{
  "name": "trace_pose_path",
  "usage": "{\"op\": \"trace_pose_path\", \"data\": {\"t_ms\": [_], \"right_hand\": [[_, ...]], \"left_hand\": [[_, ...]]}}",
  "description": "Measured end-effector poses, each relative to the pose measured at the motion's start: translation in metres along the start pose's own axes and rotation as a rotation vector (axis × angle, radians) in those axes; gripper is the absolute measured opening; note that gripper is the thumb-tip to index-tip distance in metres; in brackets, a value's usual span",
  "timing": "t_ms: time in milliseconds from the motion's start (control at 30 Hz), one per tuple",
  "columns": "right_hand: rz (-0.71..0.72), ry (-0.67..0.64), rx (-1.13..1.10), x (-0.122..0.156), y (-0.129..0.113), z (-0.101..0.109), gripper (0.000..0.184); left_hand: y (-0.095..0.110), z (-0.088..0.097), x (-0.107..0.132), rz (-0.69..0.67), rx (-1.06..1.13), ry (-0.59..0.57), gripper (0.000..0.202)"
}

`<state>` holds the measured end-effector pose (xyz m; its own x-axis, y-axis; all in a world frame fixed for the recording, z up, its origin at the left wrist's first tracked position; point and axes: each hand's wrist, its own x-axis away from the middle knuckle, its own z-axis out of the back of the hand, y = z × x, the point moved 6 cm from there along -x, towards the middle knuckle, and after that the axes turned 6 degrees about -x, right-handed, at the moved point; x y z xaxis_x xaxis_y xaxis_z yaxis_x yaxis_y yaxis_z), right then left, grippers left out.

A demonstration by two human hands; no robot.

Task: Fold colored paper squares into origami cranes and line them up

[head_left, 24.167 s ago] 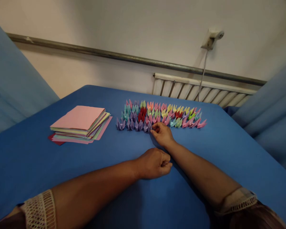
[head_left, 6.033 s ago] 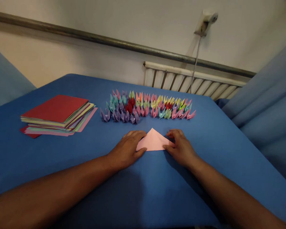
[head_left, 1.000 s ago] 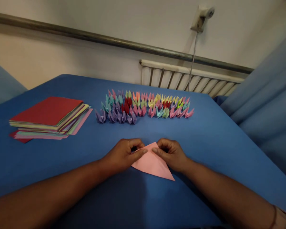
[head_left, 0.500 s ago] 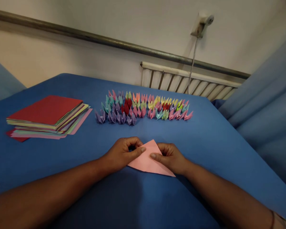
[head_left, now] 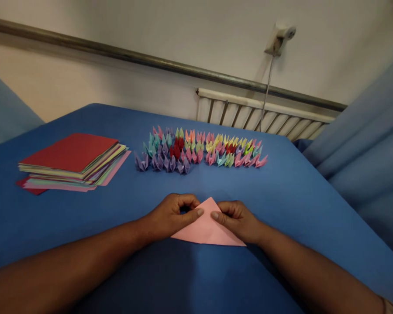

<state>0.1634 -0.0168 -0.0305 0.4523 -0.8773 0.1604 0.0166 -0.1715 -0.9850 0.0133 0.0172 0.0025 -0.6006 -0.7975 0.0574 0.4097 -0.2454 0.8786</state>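
Observation:
A pink sheet of origami paper (head_left: 205,229), folded into a triangle, is held above the blue table with its point facing away from me. On its left slanted edge my left hand (head_left: 175,216) is closed, thumb on top and fingers behind. My right hand (head_left: 237,220) pinches the right slanted edge the same way, its thumb pressed near the upper part. Most of the fingertips are hidden behind the paper. Beyond the hands stand rows of small folded paper cranes (head_left: 170,163) in purple, red, pink, yellow, green and blue.
To the left lies a thick stack of coloured paper sheets (head_left: 70,152), red on top. The table's blue cover (head_left: 144,279) reaches toward a wall with a metal rail (head_left: 170,64) and a radiator (head_left: 245,102). A blue curtain (head_left: 363,135) hangs at the right.
Both thumbs have moved slightly apart along the paper's edges, and the triangle now sits more level and opens out wider. The whole view has shifted a little.

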Motion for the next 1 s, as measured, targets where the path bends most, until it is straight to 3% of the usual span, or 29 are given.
{"op": "trace_pose_path", "data": {"t_ms": [233, 467, 700, 1000], "right_hand": [[-0.004, -0.013, -0.006, 0.003, -0.006, 0.0, 0.044], [-0.059, -0.082, -0.08, 0.0, 0.0, -0.003, 0.04], [-0.053, -0.114, -0.083, -0.004, 0.008, 0.002, 0.035], [-0.052, -0.093, -0.027, 0.001, 0.001, -0.002, 0.034]], "left_hand": [[-0.003, 0.0, 0.0, 0.046, 0.041, 0.004, 0.03], [-0.009, 0.006, -0.001, 0.091, 0.162, 0.084, 0.029], [-0.01, 0.005, 0.0, 0.124, 0.226, 0.067, 0.031], [-0.007, 0.004, -0.001, 0.111, 0.192, 0.039, 0.03]]}}
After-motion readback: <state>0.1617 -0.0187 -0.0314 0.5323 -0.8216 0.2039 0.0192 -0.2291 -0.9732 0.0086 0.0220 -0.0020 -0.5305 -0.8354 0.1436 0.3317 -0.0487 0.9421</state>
